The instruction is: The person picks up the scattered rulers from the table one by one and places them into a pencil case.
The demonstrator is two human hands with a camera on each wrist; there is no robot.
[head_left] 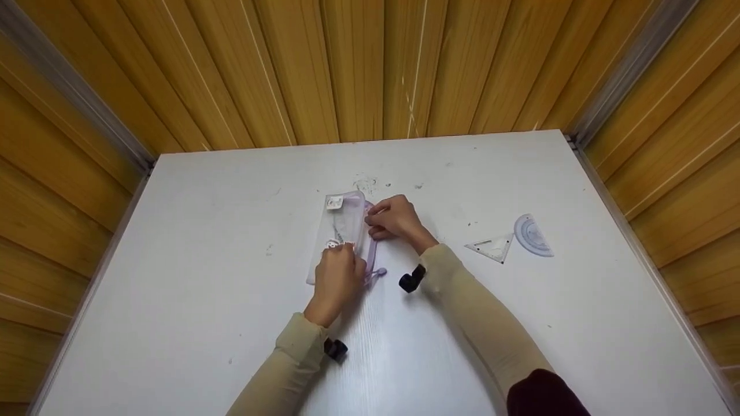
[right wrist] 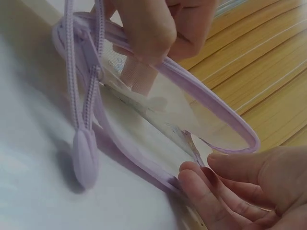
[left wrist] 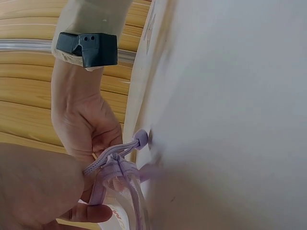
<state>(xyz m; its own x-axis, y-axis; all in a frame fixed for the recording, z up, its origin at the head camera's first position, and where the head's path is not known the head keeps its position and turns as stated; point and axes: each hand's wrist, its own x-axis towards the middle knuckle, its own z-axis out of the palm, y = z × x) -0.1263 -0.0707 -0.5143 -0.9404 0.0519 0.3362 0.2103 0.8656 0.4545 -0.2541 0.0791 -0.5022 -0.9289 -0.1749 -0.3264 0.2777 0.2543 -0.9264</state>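
Note:
A translucent pencil case [head_left: 340, 222] with lilac zipper trim lies on the white table, its zipped side gaping toward the right. My left hand [head_left: 338, 274] grips the case near its close end, fingers curled over the upper edge of the opening. Beside that hand dangles the lilac zipper pull [right wrist: 86, 158] on its braided cord. At the mouth of the case is my right hand [head_left: 396, 218], thumb and fingertips pinching the end of a slim item [right wrist: 194, 148] that runs into the case. I cannot tell what kind of item it is.
To the right on the table lie a clear set square [head_left: 492, 248] and a clear protractor [head_left: 533, 236], almost touching. Wood-patterned walls [head_left: 358, 69] stand around the far, left and right sides of the white table [head_left: 219, 231].

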